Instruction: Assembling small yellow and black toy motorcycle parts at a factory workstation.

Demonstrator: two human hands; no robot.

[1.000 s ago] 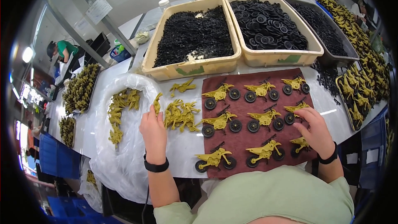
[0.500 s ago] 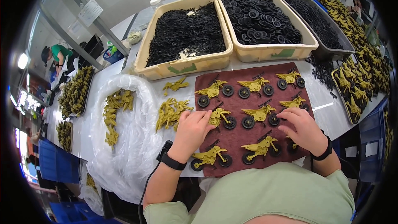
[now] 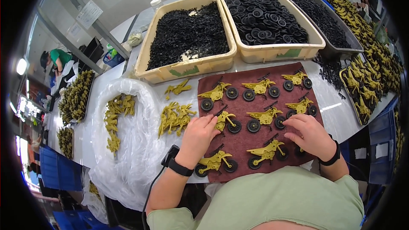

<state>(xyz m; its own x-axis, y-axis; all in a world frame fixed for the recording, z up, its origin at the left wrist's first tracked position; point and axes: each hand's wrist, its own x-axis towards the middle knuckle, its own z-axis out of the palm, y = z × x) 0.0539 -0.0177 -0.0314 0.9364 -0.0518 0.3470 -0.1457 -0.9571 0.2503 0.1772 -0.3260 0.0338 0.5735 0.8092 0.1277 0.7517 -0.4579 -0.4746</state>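
Head view, both hands open flat, left hand (image 3: 198,138) and right hand (image 3: 310,134) touching toy motorbikes (image 3: 266,117) on maroon mat (image 3: 251,102), parts bins (image 3: 187,38) behind

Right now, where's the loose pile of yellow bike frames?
In the head view, the loose pile of yellow frames lies on the white table left of the maroon mat, between the clear plastic bag and the left hand.

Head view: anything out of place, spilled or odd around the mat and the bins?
Mostly orderly. Small black parts lie loose on the table right of the dark red mat, outside the grey bin. A few pale pieces sit among the black parts in the left tan bin.
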